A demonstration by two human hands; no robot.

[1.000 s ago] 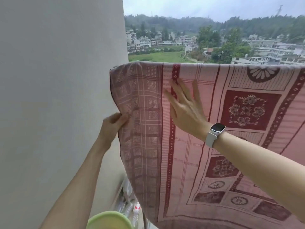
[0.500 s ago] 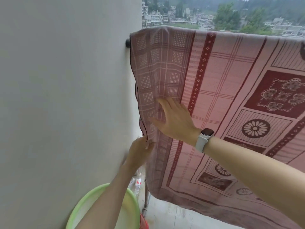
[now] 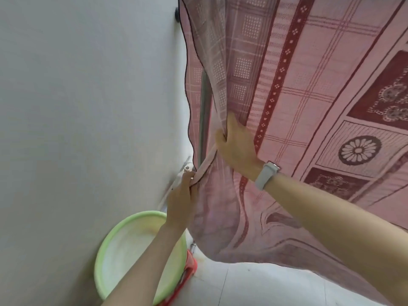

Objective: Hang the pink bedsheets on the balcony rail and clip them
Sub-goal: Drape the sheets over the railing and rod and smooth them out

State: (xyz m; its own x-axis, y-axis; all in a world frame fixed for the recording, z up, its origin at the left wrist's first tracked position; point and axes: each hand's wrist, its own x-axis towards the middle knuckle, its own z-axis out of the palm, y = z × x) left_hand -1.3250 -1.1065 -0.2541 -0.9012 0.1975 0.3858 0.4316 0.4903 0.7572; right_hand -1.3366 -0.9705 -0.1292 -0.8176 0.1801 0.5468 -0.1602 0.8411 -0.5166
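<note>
1. One pink bedsheet (image 3: 298, 89) hangs in front of me, filling the upper right of my view. It drapes down from above the frame's top edge, and its left border runs just beside the white wall (image 3: 77, 107).
2. My right hand (image 3: 237, 143) is clamped on a fold of the sheet near that left border. The fingers curl into the cloth and bunch it, so the fabric spreads up and to the right from my fist. A pale watch (image 3: 266, 175) sits on that wrist.
3. My left hand (image 3: 182, 199) is lower and further left, close to the wall. Its fingers are closed round the sheet's light-coloured edge strip, which runs taut up to my right hand.
4. The two hands hold the same stretch of edge, near each other but not touching.
5. A grey upright post (image 3: 204, 111) shows behind the cloth between the sheet's border and my right hand. A small dark fitting (image 3: 177, 13) meets the wall at the top.
6. Below my left forearm stands one light green basin (image 3: 123, 255), against the wall on the tiled floor (image 3: 254, 286). One red item (image 3: 188, 269) sits beside the basin's right rim; I cannot tell what it is.
7. The sheet's lower hem hangs clear above the floor.
</note>
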